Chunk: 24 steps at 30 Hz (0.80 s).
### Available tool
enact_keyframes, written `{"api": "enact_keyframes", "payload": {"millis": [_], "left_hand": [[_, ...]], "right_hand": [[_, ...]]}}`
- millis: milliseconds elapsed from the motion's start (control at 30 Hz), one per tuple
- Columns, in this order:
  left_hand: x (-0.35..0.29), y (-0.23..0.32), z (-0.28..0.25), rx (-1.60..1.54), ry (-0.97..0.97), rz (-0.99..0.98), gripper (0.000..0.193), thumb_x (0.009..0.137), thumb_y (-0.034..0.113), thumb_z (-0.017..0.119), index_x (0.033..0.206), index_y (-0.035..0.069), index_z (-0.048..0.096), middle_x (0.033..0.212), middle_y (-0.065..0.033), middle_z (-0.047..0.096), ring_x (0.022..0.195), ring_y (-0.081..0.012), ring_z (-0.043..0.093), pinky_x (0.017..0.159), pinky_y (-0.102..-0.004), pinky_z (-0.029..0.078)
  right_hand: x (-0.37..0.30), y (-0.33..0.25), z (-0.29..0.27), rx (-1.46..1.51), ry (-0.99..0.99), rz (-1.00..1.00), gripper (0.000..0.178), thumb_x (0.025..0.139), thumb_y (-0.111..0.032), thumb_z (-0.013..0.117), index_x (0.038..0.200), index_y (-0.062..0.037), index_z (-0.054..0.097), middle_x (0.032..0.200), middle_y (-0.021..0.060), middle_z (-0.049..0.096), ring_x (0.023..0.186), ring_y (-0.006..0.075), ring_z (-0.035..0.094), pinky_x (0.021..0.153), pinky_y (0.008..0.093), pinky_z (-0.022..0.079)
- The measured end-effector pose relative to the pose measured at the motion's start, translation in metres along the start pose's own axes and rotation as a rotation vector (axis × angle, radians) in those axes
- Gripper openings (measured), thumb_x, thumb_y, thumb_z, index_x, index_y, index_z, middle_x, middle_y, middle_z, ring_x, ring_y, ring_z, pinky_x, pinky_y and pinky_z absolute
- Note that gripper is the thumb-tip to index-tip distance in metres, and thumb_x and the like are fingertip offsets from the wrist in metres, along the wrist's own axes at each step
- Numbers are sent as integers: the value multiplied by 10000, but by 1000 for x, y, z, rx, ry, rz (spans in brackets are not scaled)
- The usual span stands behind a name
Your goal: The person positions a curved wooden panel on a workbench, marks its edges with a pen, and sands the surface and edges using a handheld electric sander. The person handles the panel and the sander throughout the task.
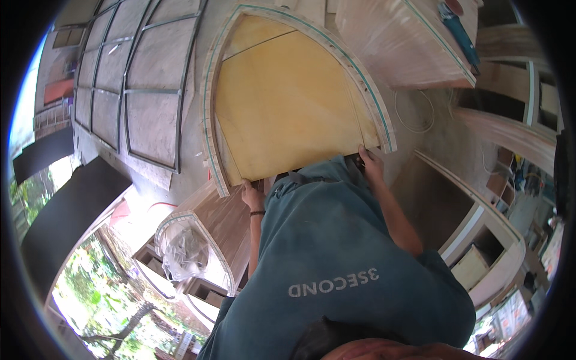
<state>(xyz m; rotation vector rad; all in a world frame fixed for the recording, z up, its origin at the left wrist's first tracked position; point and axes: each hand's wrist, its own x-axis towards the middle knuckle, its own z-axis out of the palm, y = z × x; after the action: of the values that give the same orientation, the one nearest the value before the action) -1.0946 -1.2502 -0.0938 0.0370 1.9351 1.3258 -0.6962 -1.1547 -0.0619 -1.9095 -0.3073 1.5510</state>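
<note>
In front of my body is a large yellow board [282, 102], inside a curved wooden frame [207, 114] that bends round its far side and both flanks. A green line runs along the frame's edge. My left hand [252, 195] is closed on the board's near left corner, its thumb on top and its fingers mostly hidden below. At the near right corner, my right hand [371, 165] grips the board in the same way, close to the frame's right end. A dark seam crosses the board's far part.
Dark metal grid frames [126, 90] lie at the far left. An angle grinder [459, 33] rests on a wooden cabinet [390, 45] at the far right. Clear plastic wrap [185, 252] sits in a curved wooden piece at near left. A pale cable [414, 129] loops on the floor.
</note>
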Motion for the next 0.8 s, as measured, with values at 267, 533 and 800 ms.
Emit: {"api": "enact_keyframes", "payload": {"millis": [267,533,800], "left_hand": [[-14,9,8,-409,10,-156,469,1053,395,623,1234,-37,601,1161,-143,704,1048,-265,718,922,-439,637],[-20,19,13,-442,5,-190,461,1034,380,664,1194,-50,625,1143,-144,710,1048,-250,714,915,-423,635],[-15,20,12,-423,-16,-178,444,1054,359,636,1215,-54,610,1179,-151,703,1067,-261,714,944,-433,625]], "right_hand": [[-18,-16,8,112,-36,53,568,959,-413,780,1252,67,697,906,21,648,806,114,595,741,269,513],[-11,-9,4,24,-7,84,627,953,-478,767,1309,31,680,997,32,684,877,126,639,775,270,516],[-12,-11,12,55,64,54,547,931,-443,805,1216,19,738,865,15,656,778,108,611,708,255,499]]}}
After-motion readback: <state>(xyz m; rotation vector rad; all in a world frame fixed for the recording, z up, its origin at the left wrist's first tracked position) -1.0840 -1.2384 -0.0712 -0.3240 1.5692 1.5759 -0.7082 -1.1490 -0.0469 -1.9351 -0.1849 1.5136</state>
